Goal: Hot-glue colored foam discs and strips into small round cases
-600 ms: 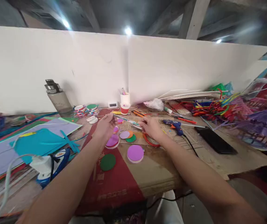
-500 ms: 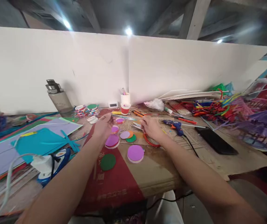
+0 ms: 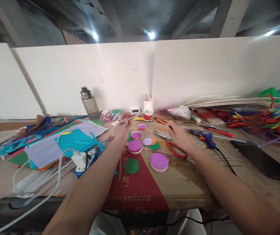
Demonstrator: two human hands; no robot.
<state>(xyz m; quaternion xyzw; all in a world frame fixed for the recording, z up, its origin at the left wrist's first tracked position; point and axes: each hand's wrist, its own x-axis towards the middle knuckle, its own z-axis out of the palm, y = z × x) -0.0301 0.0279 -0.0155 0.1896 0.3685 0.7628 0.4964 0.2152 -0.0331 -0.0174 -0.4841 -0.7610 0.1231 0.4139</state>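
My left hand (image 3: 122,130) is closed on a slim, pale teal pen (image 3: 138,115), its far end pointing up and right before a red-and-white paper cup (image 3: 148,115). My right hand (image 3: 176,133) has its fingers closed at the near end of an orange utility knife (image 3: 161,120). Beside that hand lie scissors with red handles (image 3: 179,152). Between my arms are purple-topped round pieces (image 3: 159,161), a green disc (image 3: 132,166) and small lilac, orange and green discs (image 3: 147,141).
A glue gun (image 3: 205,137) and a black phone (image 3: 264,160) lie to the right, before a heap of colourful strips (image 3: 272,120). At left are coloured sheets (image 3: 73,143), a power strip (image 3: 85,161) with a white cable, and a bottle (image 3: 89,102). White panels stand behind.
The view has swung left. The pen in my left hand has tipped up from nearly level. My right fingers have moved to the orange knife, which lies at a steeper slant.
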